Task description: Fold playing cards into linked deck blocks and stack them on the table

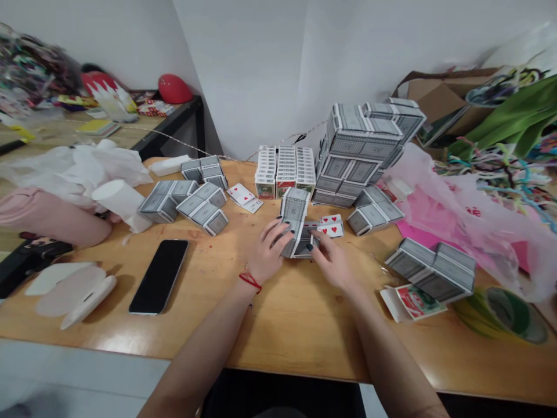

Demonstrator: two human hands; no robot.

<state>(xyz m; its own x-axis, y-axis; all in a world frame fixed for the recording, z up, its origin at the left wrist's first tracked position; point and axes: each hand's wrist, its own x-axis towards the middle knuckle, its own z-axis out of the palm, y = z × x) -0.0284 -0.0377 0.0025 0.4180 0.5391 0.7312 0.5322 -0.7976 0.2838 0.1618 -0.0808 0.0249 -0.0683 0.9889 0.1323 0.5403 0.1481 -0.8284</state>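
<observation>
In the middle of the table a block folded from grey-backed playing cards (295,206) stands between my hands. My left hand (264,255) wraps its fingers over the block's left side. My right hand (334,262) pinches the lower right part, where a dark hollow shows; its fingertips are partly hidden. Just behind the right fingers lie loose playing cards with red hearts (334,229). More loose cards (241,194) lie to the left. Behind the block stand rows of card packs (285,165).
A tall stack of card blocks (352,151) rises at the back right. Separate card blocks (204,206) stand left, others (433,267) right near an opened card box (418,302) and tape roll (500,313). A phone (159,277) and white case (89,299) lie front left.
</observation>
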